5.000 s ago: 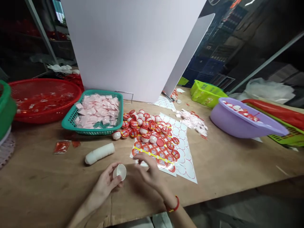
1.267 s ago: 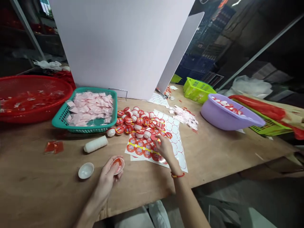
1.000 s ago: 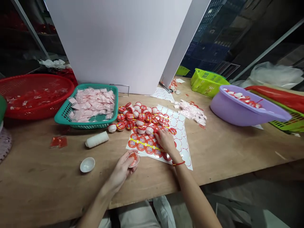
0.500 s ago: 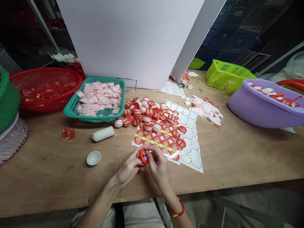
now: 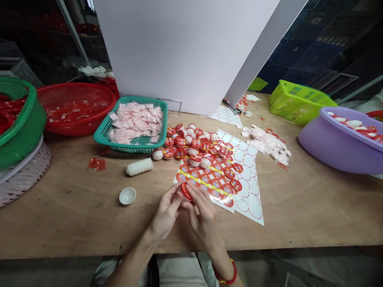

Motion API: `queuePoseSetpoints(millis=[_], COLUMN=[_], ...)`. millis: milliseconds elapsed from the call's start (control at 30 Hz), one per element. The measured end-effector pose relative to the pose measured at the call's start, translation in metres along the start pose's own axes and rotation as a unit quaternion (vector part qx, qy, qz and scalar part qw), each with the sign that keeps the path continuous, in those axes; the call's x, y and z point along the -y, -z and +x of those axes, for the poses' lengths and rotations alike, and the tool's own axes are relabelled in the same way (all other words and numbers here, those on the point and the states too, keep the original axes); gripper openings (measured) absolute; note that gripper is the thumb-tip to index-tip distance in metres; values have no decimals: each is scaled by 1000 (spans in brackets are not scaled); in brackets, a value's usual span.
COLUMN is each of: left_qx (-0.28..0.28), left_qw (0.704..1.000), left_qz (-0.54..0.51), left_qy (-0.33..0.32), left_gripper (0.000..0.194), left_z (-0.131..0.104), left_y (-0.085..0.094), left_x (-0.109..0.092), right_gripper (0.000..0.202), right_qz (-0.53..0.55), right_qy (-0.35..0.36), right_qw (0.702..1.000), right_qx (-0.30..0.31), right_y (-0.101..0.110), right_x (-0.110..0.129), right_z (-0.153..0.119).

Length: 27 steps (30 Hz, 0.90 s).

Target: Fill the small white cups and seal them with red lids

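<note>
A small cup with a red round label [image 5: 186, 192] is held between both hands near the table's front. My left hand [image 5: 166, 209] grips its left side, fingers closed. My right hand [image 5: 203, 211] presses on the label and the right side with bent fingers. Beyond them, a sheet of red round stickers [image 5: 209, 180] lies over a white sheet with cut-out circles [image 5: 249, 191]. Several red-topped white cups [image 5: 193, 143] are heaped on the sheets' back left part. To the left, an empty white cup [image 5: 127, 196] stands near a lying stack of white cups [image 5: 139, 166].
A teal basket [image 5: 100, 135] holds pink-white packets. Red [image 5: 74, 128] and green baskets [image 5: 26, 123] stand farther left. Loose packets [image 5: 266, 141], a lime basket [image 5: 299, 105] and a purple basin [image 5: 338, 147] are on the right. A white panel [image 5: 185, 52] rises behind.
The view has shifted, so the table's items appear farther right. The cup in my hands has tilted, and my right fingers now lie more over its label.
</note>
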<state>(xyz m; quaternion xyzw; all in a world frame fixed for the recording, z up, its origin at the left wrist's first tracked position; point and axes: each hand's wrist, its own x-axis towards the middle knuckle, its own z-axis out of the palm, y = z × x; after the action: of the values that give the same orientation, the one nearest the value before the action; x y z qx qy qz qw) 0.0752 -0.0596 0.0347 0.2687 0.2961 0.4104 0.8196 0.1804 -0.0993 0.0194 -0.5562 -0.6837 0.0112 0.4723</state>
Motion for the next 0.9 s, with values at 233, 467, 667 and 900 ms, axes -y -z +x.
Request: queuePoseSetpoints(millis=[233,467,667,900], left_qx=[-65,-25,85,54], left_qw=[998,999,987,976], left_qz=[-8,4,119,172], left_qy=[-25,-35,-62,-122], left_gripper=[38,33,37,34], left_z=[-6,-11,-8,-12], left_y=[-5,-8,-5,-12], left_x=[-1,-9,-22,-23], right_gripper=[42,42,35,28], right_qz=[20,97,165,182], right_qy=[-3,-3,-100,-129], right_qw=[1000,995,981,973], right_qx=[8,-1,-24,-67], right_y=[-3,2,5,2], right_x=[1,6,9,19], right_z=[0,6,5,3])
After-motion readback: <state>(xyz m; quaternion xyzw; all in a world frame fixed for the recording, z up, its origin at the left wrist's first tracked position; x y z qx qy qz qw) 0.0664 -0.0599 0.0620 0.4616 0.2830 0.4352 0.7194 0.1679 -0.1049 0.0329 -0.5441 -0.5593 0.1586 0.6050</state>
